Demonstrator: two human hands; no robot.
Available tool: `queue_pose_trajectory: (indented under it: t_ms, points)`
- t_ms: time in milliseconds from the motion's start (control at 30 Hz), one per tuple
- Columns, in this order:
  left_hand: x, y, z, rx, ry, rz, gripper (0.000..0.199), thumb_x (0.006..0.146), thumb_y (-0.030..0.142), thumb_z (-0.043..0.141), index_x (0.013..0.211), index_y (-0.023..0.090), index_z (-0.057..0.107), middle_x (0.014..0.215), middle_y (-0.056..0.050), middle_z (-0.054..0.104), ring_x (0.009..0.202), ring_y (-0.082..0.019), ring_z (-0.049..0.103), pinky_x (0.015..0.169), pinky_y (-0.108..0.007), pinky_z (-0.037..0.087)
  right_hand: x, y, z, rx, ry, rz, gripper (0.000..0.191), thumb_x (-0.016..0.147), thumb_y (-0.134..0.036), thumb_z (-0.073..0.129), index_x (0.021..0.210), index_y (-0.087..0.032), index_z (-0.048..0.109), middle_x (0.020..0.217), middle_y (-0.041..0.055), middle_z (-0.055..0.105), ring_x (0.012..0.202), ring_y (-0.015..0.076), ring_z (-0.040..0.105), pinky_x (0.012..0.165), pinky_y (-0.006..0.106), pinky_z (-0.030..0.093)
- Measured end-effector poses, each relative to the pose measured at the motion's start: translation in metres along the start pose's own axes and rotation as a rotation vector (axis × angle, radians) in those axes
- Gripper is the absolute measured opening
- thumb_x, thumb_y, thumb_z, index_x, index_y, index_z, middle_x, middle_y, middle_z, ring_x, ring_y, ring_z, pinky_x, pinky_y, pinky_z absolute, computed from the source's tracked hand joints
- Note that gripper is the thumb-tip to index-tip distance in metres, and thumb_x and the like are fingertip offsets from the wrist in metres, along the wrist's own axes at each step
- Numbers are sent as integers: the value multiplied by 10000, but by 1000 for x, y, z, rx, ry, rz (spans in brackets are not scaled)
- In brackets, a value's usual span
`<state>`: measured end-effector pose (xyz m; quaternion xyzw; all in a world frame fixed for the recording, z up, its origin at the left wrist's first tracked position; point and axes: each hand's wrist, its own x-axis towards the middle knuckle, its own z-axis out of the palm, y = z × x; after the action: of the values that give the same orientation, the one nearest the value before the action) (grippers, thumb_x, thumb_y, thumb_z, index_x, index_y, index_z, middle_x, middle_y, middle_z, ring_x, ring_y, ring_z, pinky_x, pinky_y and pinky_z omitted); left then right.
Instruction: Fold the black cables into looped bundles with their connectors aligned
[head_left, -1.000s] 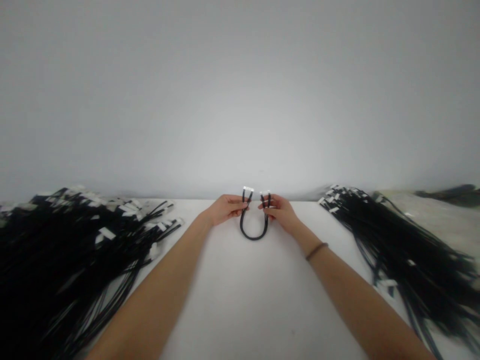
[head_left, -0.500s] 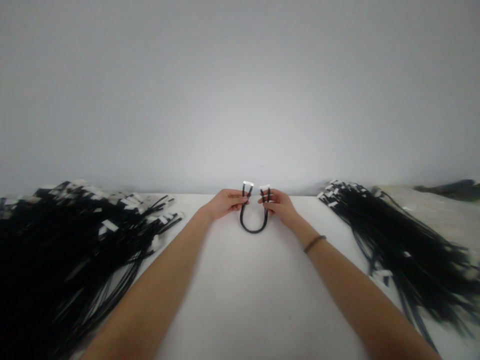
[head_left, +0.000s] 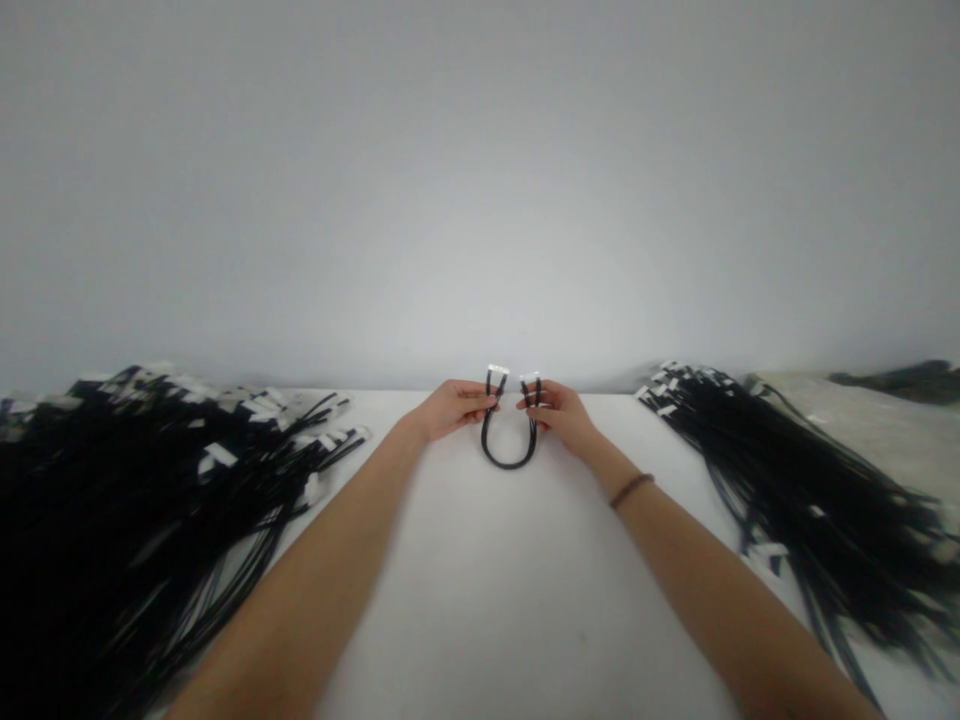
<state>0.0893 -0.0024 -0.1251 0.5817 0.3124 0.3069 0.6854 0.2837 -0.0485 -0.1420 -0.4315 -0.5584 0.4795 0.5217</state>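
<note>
A black wire harness point(head_left: 508, 464) hangs in a U shape between my two hands, over the far part of the white table. My left hand point(head_left: 456, 408) pinches it just below one white connector point(head_left: 498, 370). At the other end, my right hand point(head_left: 559, 412) grips the wires below a second white connector point(head_left: 530, 377). Both connectors point up and stand a small distance apart. The fingertips partly hide the wires where they are held. A dark band circles my right wrist.
To the left lies a large heap of black wire harnesses point(head_left: 150, 500) with white connectors. A second bundle of harnesses point(head_left: 810, 490) spreads over the right side, beside a clear plastic bag point(head_left: 885, 430). Behind the white table point(head_left: 480, 600) rises a pale wall point(head_left: 480, 180).
Hardly anything differs. Both hands keep their hold on the harness, and the whole view has shifted by a few pixels.
</note>
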Motion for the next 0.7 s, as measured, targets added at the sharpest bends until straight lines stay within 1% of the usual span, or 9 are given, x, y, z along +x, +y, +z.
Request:
queue_pose_trajectory:
  t_ms: [267,367,400,433,533,600,633,667,700]
  points:
    - [4,-6,-3,42,-24,35,361,578,290,696,870,94,617,748,-69,588,524,-43,416,486,-193,319,-1,-4,3,-25,9,22,328,548,-180,593,870,-150,534,758,44,623,415,61,433,383,197,319]
    - [-1,-2,-2,33,-46,30,358,589,283,691,888,99,617,765,-76,594,515,-35,413,480,-182,322,0,-3,3,-21,17,23,307,564,-218,603,856,-147,541,740,39,623,395,55,413,373,198,306]
    - [-5,3,-1,20,-96,11,373,588,290,691,903,105,616,796,-87,600,516,-35,421,485,-181,331,0,-3,3,-13,24,22,286,581,-240,599,845,-146,545,727,37,623,387,52,402,367,197,293]
    - [-10,9,0,5,-177,-21,401,580,305,695,920,108,615,840,-105,603,529,-43,443,496,-187,348,0,-2,3,1,30,22,266,599,-263,592,834,-145,549,713,33,621,383,49,393,364,195,280]
    - [-27,33,7,-6,-520,-157,495,521,379,715,908,82,627,909,-181,600,596,-135,528,514,-252,402,0,-4,1,52,8,39,248,627,-308,592,814,-146,564,679,24,614,405,48,383,375,189,254]
    - [-33,44,13,39,-678,-229,483,502,405,716,840,68,644,890,-206,603,613,-189,550,488,-282,411,-1,-6,-1,70,-30,51,242,614,-314,617,783,-146,574,672,20,612,422,47,376,387,190,246]
    - [-33,46,16,68,-711,-256,452,514,405,708,814,73,646,887,-202,605,630,-201,556,485,-285,416,-2,-6,-1,73,-42,53,235,606,-315,628,760,-145,577,667,18,610,425,46,372,391,192,243]
    - [-31,45,18,89,-708,-276,412,538,402,695,794,84,643,876,-188,609,647,-201,559,486,-279,419,-3,-7,-2,73,-46,51,227,600,-315,638,738,-144,579,656,13,605,426,46,368,394,194,239]
    - [-28,41,19,101,-669,-293,370,568,395,678,780,95,636,855,-168,613,664,-193,561,496,-269,423,-3,-7,-2,74,-39,44,221,591,-311,647,719,-145,579,639,5,595,428,46,367,397,194,238]
